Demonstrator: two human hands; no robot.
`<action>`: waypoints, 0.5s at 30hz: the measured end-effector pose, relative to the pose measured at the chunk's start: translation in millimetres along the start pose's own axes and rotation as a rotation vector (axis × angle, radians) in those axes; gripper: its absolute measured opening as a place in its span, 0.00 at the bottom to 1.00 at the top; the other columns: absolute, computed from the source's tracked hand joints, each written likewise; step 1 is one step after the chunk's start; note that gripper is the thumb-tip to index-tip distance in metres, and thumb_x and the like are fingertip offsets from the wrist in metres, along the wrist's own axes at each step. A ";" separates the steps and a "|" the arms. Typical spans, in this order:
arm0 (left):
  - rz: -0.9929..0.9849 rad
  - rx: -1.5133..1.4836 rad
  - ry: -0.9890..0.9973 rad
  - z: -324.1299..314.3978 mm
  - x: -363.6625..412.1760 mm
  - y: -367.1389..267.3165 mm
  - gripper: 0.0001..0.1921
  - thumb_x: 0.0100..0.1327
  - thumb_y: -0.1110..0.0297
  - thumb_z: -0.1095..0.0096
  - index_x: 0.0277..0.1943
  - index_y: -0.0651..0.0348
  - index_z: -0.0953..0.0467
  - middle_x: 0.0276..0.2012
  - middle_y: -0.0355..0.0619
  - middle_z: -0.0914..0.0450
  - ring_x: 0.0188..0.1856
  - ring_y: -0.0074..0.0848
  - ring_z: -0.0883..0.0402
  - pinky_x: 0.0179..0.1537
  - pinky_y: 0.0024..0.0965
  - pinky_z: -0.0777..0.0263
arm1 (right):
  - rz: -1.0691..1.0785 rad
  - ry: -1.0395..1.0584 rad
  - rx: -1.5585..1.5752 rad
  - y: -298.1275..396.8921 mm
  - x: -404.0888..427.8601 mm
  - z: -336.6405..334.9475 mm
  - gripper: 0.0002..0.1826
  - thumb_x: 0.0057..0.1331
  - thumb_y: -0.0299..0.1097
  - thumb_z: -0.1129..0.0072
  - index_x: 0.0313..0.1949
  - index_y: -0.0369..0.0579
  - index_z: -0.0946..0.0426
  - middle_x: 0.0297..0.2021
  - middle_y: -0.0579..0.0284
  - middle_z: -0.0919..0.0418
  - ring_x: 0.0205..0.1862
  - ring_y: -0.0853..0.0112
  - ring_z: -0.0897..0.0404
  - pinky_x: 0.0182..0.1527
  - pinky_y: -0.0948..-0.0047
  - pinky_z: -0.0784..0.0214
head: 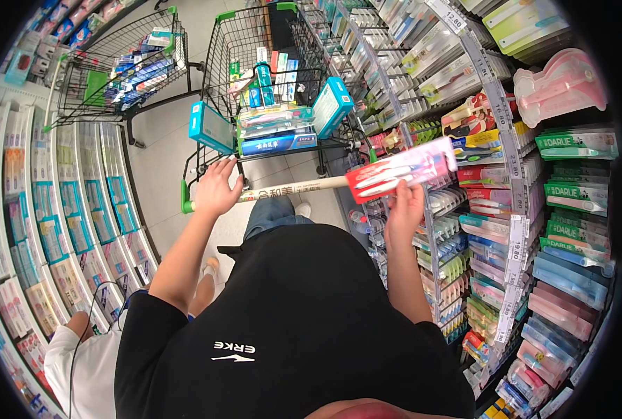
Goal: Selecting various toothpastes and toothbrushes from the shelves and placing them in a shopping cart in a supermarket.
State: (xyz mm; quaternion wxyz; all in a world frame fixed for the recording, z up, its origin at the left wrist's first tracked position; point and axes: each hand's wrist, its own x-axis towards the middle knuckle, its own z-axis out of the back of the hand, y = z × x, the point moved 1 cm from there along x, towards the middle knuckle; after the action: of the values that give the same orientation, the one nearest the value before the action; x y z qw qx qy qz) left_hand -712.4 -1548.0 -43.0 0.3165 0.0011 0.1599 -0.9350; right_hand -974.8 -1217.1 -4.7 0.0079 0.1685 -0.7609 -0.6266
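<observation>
My right hand [406, 209] grips the lower edge of a red and pink toothbrush blister pack [394, 172], held above the right end of the cart's handle bar [311, 187]. Near the bar's left end rests my left hand [219, 186], its fingers spread over the cart's rear edge; whether it grips the bar I cannot tell. Just beyond lie toothbrush packs [274, 119] and a blue toothpaste box [279, 144], between two upright teal boxes [212, 127] [333, 107]. Deeper in the wire shopping cart [222, 47] are several toothpaste boxes [264, 84].
Racks of hanging toothbrush packs [575, 196] with a price rail [510, 157] line the right side. Shelves of boxed goods [75, 225] curve along the left. A second cart [96, 68] holding boxes stands ahead left. Another person in a white garment [88, 372] is close at the lower left.
</observation>
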 end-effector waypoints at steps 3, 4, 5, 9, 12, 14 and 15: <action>-0.008 0.050 0.002 1.6 2.0 1.9 0.28 0.71 0.52 0.41 0.68 0.58 0.23 0.67 0.54 0.20 0.70 0.45 0.24 0.68 0.45 0.27 | -0.069 0.100 0.008 -2.0 -0.8 -27.0 0.09 0.79 0.30 0.41 0.54 0.44 0.28 0.44 0.63 0.15 0.38 0.83 0.21 0.38 0.80 0.31; -0.014 0.051 0.001 1.1 2.6 3.9 0.28 0.71 0.52 0.42 0.68 0.58 0.23 0.67 0.54 0.20 0.70 0.45 0.25 0.69 0.45 0.28 | -0.096 0.158 0.057 1.7 -2.7 -38.1 0.10 0.79 0.29 0.41 0.55 0.44 0.28 0.45 0.61 0.14 0.40 0.82 0.19 0.40 0.79 0.29; -0.021 0.053 0.000 0.1 2.9 5.7 0.28 0.71 0.52 0.42 0.68 0.58 0.23 0.67 0.54 0.20 0.70 0.45 0.25 0.69 0.45 0.29 | -0.123 0.216 0.106 2.7 -4.7 -46.2 0.12 0.78 0.29 0.40 0.57 0.43 0.27 0.47 0.60 0.14 0.43 0.80 0.17 0.42 0.79 0.26; -0.099 0.061 -0.082 1.7 5.8 6.8 0.28 0.69 0.50 0.38 0.66 0.59 0.21 0.64 0.53 0.18 0.69 0.46 0.25 0.69 0.47 0.31 | -0.234 0.279 0.141 -8.8 -7.9 -59.8 0.11 0.77 0.29 0.37 0.55 0.42 0.24 0.47 0.59 0.14 0.43 0.76 0.15 0.45 0.73 0.19; -0.239 0.071 -0.188 9.9 4.5 -6.9 0.24 0.70 0.54 0.34 0.63 0.59 0.19 0.60 0.51 0.16 0.65 0.44 0.23 0.67 0.47 0.32 | -0.279 0.344 0.151 -14.0 -5.2 -63.1 0.11 0.77 0.30 0.38 0.55 0.41 0.24 0.46 0.57 0.14 0.43 0.73 0.13 0.47 0.71 0.17; -0.299 -0.050 -0.215 14.8 -1.6 -28.6 0.22 0.70 0.59 0.31 0.63 0.58 0.19 0.57 0.50 0.16 0.63 0.44 0.22 0.65 0.48 0.31 | -0.306 0.368 0.148 -14.8 -3.5 -66.8 0.12 0.78 0.30 0.39 0.57 0.42 0.25 0.46 0.56 0.13 0.43 0.71 0.13 0.47 0.70 0.17; -0.227 -0.179 -0.108 13.8 -6.0 -37.0 0.21 0.72 0.60 0.34 0.64 0.58 0.19 0.55 0.51 0.14 0.58 0.44 0.18 0.63 0.46 0.28 | -0.322 0.400 0.162 -14.0 -3.9 -69.5 0.13 0.79 0.32 0.40 0.57 0.41 0.25 0.46 0.55 0.14 0.44 0.70 0.12 0.48 0.70 0.17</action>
State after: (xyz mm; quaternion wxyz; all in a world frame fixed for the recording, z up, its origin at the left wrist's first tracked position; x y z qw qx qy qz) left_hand -728.1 -1520.9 -18.3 0.2159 -0.0955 0.2247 -0.9454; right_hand -952.2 -1284.4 -2.4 0.0448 0.4081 -0.7551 -0.5111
